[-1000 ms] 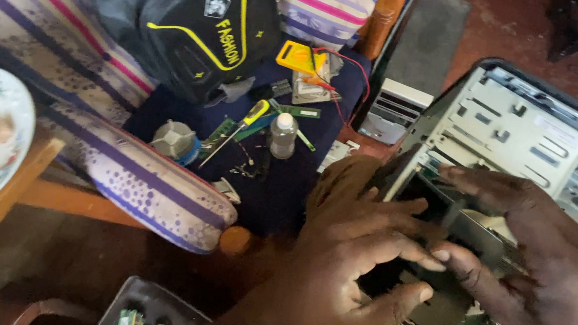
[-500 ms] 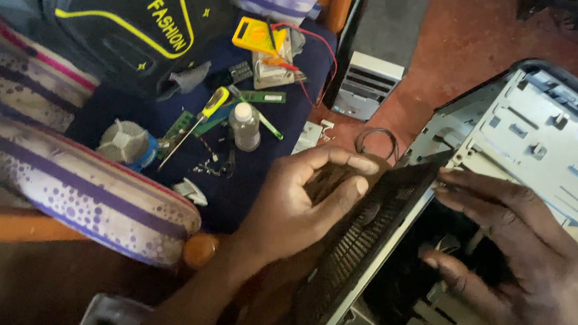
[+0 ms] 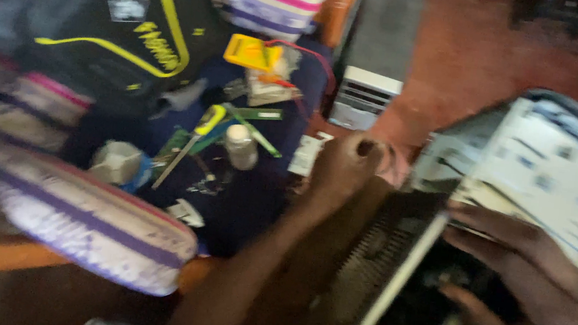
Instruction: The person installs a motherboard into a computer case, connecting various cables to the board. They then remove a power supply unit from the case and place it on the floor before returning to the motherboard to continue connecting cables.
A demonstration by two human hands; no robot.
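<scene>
Presently, in the head view, the work in hand appears to be the removal of the perforated side panel (image 3: 379, 269) from the open computer case (image 3: 559, 174), which stands at the right of the frame on the red floor (image 3: 479, 53). The left hand (image 3: 347, 166) is closed in a curled grip at the panel's upper corner; motion blur hides how tightly the fingers close. The right hand (image 3: 531, 288) lies with fingers spread wide across the case opening, touching its frame, holding nothing. Judged from this, the next move calls for a steady hold on both parts. A yellow-handled screwdriver (image 3: 193, 136) and small bottle (image 3: 241, 145) lie well apart on the dark cloth (image 3: 255, 202).
</scene>
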